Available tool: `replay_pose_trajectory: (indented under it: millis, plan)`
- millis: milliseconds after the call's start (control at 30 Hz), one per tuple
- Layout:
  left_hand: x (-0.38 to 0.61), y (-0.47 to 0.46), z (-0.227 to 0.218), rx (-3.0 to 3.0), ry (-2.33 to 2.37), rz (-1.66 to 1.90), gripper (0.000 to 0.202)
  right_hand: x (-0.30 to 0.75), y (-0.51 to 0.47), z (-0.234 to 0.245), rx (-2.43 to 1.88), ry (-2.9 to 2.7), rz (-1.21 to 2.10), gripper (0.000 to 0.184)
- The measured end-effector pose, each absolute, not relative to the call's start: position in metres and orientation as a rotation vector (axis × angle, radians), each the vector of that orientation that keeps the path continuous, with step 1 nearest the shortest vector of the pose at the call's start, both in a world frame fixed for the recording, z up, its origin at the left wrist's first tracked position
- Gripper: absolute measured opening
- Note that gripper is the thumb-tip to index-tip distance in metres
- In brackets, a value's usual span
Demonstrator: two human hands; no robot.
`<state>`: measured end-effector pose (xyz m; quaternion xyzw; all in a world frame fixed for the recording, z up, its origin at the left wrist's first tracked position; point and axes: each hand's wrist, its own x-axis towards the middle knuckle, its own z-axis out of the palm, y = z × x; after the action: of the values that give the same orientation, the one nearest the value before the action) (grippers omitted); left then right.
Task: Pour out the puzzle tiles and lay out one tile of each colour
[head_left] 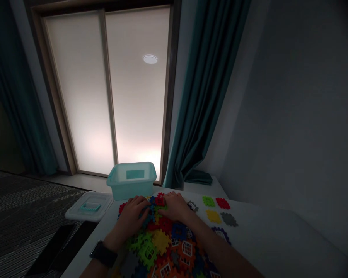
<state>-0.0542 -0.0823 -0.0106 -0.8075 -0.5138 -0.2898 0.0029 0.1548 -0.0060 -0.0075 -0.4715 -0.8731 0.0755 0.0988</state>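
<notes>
A heap of colourful interlocking plastic tiles with toothed edges (pixel 161 241) lies on the white table, some of them with window-like grids. My left hand (pixel 133 216) rests over the heap's far left side, fingers apart, beside blue tiles (pixel 149 218). On the other side, my right hand (pixel 175 206) reaches onto the far part of the heap with its thumb spread away from the fingers. Its fingertips are near a red tile (pixel 160 199); I cannot tell whether they touch it. A dark watch (pixel 103 253) is on my left wrist.
Right of the heap, a green tile (pixel 208 201), a red tile (pixel 222 203), a yellow tile (pixel 214 217) and a grey tile (pixel 229 219) lie apart on the table (pixel 261 235). A teal plastic bin (pixel 132 189) stands behind my hands. Its clear lid (pixel 75 210) lies to the left.
</notes>
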Motion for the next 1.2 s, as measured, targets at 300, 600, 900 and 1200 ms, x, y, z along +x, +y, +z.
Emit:
replay_pose_trajectory:
  millis: [300, 600, 900, 1200]
  plan:
    - [-0.056, -0.081, -0.013, -2.505, -1.65, -0.924, 0.026, 0.146, -0.02, -0.012, -1.483, -2.574, 0.25, 0.051]
    - [-0.058, -0.08, -0.017, -2.512, -1.666, -0.947, 0.026, 0.148, -0.03, -0.012, -1.462, -2.451, 0.299, 0.015]
    - [-0.046, -0.087, -0.018, -2.515, -1.596, -1.08, 0.048, 0.159, -0.037, -0.004, -1.226, -2.214, 0.642, 0.024]
    - [-0.023, -0.097, -0.021, -2.534, -1.412, -1.136, 0.044, 0.173, -0.076, -0.006, -0.936, -1.701, 1.229, 0.027]
